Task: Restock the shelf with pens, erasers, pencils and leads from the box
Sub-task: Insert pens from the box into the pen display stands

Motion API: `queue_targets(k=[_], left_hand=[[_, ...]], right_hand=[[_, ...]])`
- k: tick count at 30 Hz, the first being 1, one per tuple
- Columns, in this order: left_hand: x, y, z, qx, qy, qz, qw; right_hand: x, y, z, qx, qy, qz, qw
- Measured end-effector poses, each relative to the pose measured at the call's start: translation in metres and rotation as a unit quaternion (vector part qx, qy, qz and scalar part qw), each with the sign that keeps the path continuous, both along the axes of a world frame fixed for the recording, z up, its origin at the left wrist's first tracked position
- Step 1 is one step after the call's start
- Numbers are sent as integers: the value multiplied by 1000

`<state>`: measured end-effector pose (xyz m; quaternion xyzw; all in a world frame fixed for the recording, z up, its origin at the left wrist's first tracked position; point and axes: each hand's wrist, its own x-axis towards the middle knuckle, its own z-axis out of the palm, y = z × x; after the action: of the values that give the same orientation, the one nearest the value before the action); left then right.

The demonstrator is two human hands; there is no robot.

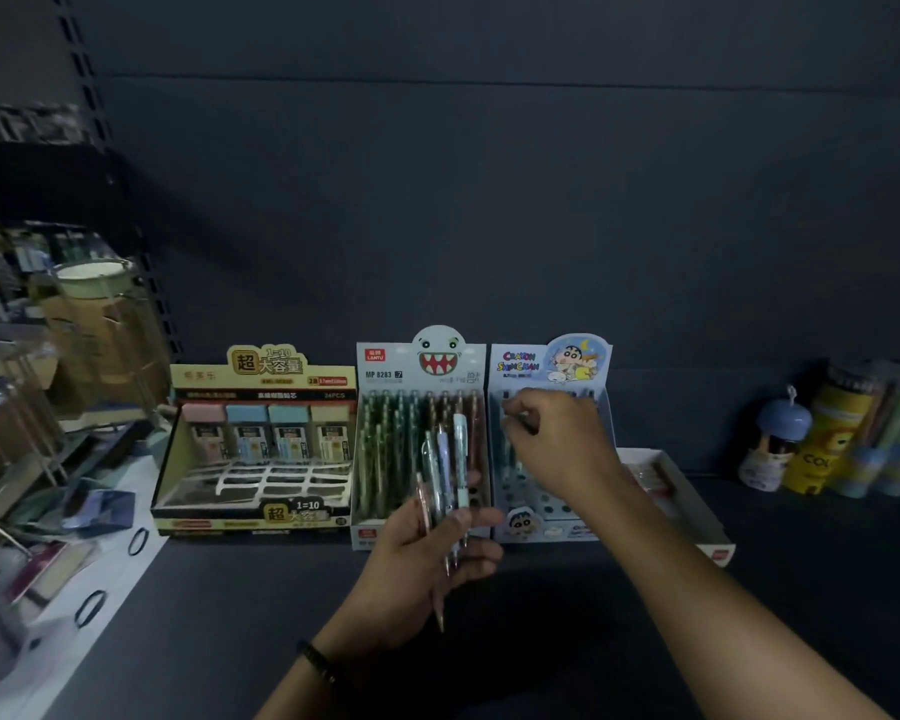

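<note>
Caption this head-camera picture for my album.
Left hand holds a bunch of pens while right hand reaches into the cartoon box on the shelf.

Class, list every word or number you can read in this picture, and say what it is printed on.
"1=10", "超大容量": lead box, header and front
"2B", "24PCS": lead box header
"LANTU", "MP 8283": middle pencil box
"CRAYON SHINCHAN": right pen box
"CO": yellow tube, the rest unclear
All smaller print: too blurred to read

The monster-faced display box (385, 367) reads "LANTU" and "MP 8283". Just right of it, the cartoon box (520, 362) says "CRAYON SHINCHAN". Just left, the lead box (266, 375) shows "1=10", "2B", "24PCS" (other lettering blurred).
</note>
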<state>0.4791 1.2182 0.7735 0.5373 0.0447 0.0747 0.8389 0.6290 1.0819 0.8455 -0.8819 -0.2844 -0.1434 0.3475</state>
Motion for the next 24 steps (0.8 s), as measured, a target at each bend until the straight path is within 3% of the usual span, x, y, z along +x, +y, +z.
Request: queue_targets(k=[3,6,12,18,24], left_hand=[[0,-2,1,1,3,-14,1000],[0,-5,3,27,2,-29,999],[8,-17,9,87,-9,-39,995],[15,-22,-7,164,2,26,986],[17,-18,-21,133,24,33,990]], right_hand=[[-17,-5,3,75,6,12,997],[-39,-8,0,159,89,78,980],[-40,-22,1,230,131,123,956],[-20,-41,12,290,38,15,956],[-2,-39,-2,207,-44,-24,977]])
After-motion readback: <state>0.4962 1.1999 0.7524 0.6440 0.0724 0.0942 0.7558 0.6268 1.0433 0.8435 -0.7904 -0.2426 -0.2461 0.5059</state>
